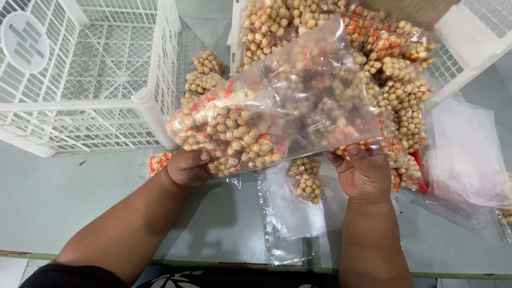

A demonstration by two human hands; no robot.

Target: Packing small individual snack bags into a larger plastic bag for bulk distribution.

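Clear plastic bag (pixel 277 106), big and stuffed with small packets of pale round snacks, is up off the table (pixel 64 202) and held right between both hands. Its long axis runs crosswise and tilted, low at the left end, rising toward the right end. Left hand (pixel 188 168) is clenched under the bag's full lower-left end, where the packets bunch up. Right hand (pixel 364 173) pinches the bag's lower-right edge, thumb on the film; that end looks emptier and slack. So each hand has an end, left carrying the load. Behind the bag sits a white crate (pixel 464 32) heaped with more packets; left of the bag stands an empty white crate (pixel 106 80). Below the bag, flat empty bags (pixel 290 213) lie on the table.
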